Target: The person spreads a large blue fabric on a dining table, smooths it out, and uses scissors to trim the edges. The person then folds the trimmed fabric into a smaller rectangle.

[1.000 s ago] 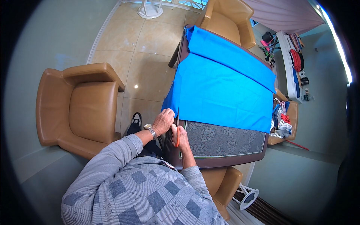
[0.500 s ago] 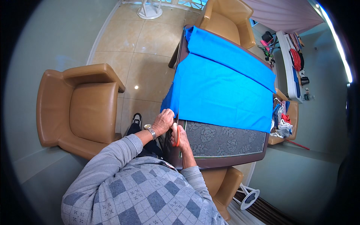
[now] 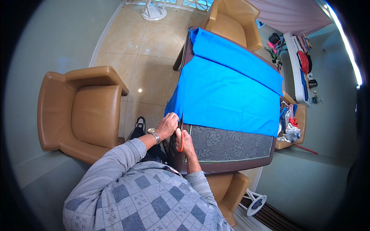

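Observation:
A wide piece of bright blue fabric (image 3: 231, 92) lies over most of the table, with a folded layer along its far side. Its left edge droops past the table's side. My left hand (image 3: 167, 125) pinches the near left corner of the fabric; a watch is on that wrist. Just beside it, my right hand (image 3: 185, 141) is wrapped round the orange handles of a pair of scissors (image 3: 182, 141). The blades point away from me at the fabric's near left edge. Exactly how the blades meet the cloth is too small to tell.
The brown table (image 3: 231, 166) has a grey floral top showing along its near side. A tan armchair (image 3: 96, 111) stands at left, another armchair (image 3: 227, 27) beyond the table. Clothes (image 3: 290, 125) are heaped on a chair at right. A white shelf (image 3: 298, 69) holds more items.
Almost nothing differs. The scissors and my right hand have shifted very slightly, while my left hand keeps its grip on the fabric corner.

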Available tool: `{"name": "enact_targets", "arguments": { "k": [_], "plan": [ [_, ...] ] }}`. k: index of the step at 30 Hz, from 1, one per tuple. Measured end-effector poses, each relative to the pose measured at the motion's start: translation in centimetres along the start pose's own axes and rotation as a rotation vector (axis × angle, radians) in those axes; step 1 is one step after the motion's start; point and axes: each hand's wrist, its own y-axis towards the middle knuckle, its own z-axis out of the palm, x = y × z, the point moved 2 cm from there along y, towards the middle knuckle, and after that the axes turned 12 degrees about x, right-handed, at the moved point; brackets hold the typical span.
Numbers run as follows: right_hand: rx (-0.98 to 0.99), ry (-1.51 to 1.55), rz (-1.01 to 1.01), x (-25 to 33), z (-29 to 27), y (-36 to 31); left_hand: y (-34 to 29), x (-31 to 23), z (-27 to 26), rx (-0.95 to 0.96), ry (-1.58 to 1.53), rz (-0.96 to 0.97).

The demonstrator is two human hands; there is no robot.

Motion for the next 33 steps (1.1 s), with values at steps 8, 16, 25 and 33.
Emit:
{"name": "enact_targets", "arguments": {
  "k": [8,16,25,33],
  "plan": [
    [0.091,0.218,0.052,2.1,0.1,0.0,0.0,0.0,0.1,-0.009,-0.023,-0.017],
    [0.043,0.257,0.031,0.9,0.1,0.6,0.0,0.0,0.2,-0.009,-0.012,-0.002],
    [0.026,0.26,0.033,1.2,0.5,0.2,0.0,0.0,0.0,-0.001,-0.014,-0.004],
    [0.081,0.254,0.052,2.2,0.7,-0.5,1.5,-0.2,-0.5,-0.009,0.001,-0.051]
  ]
}}
